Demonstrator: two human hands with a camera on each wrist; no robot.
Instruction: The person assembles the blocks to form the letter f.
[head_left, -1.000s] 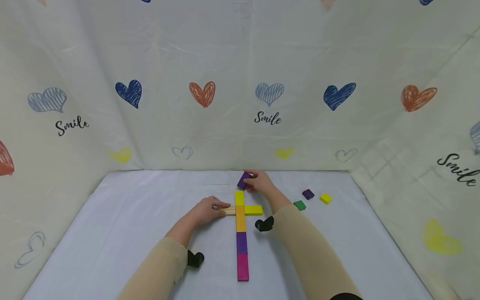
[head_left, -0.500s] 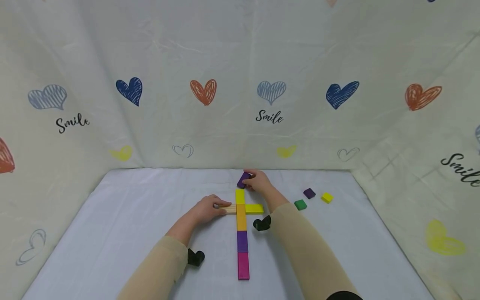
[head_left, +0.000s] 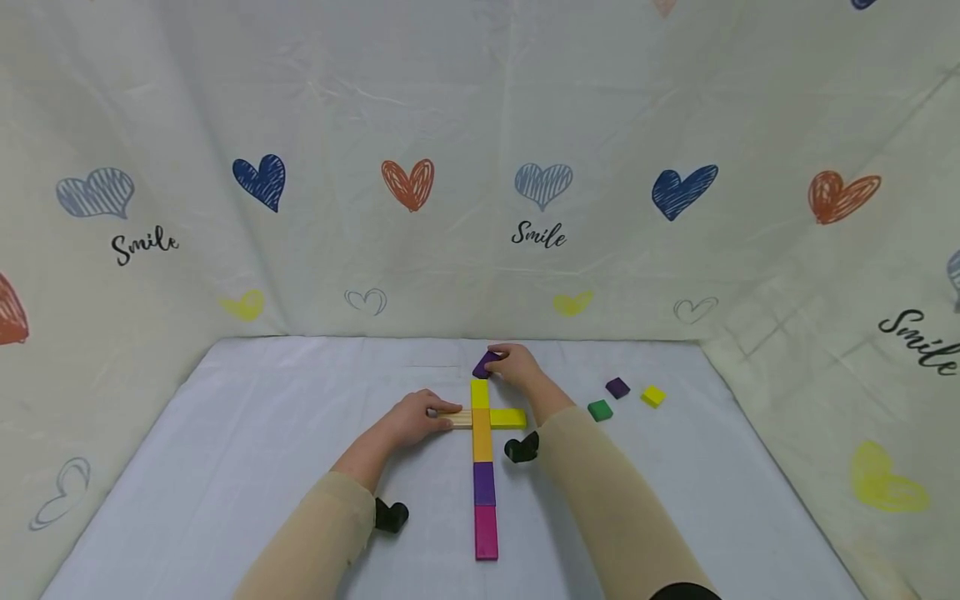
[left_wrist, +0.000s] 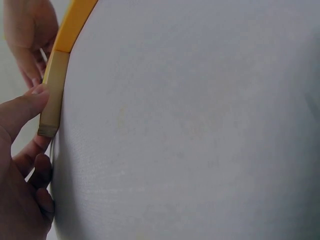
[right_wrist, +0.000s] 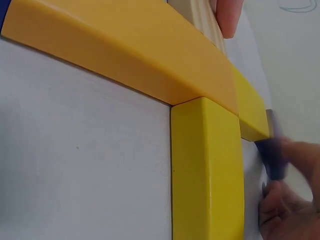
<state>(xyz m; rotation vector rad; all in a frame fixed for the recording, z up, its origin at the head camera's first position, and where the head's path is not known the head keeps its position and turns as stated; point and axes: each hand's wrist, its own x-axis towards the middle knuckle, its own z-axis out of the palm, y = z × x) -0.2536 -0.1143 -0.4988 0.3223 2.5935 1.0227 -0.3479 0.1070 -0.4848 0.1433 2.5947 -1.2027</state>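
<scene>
My left hand pinches a plain wooden block between thumb and fingers. That block lies flat, its end against the left side of an orange block. At the far end of the row my right hand grips a purple block, held slanted close to the far end of a yellow block. Another yellow block sticks out to the right of the orange one. Below the orange block, a second purple block and a magenta block continue the line toward me.
To the right lie three loose pieces: a green block, a dark purple block and a yellow one. A white cloth covers the table. Behind it hangs a heart-printed curtain.
My right hand has come slightly lower, bringing the held purple block nearer the far yellow block. My left hand keeps its place on the wooden block.
</scene>
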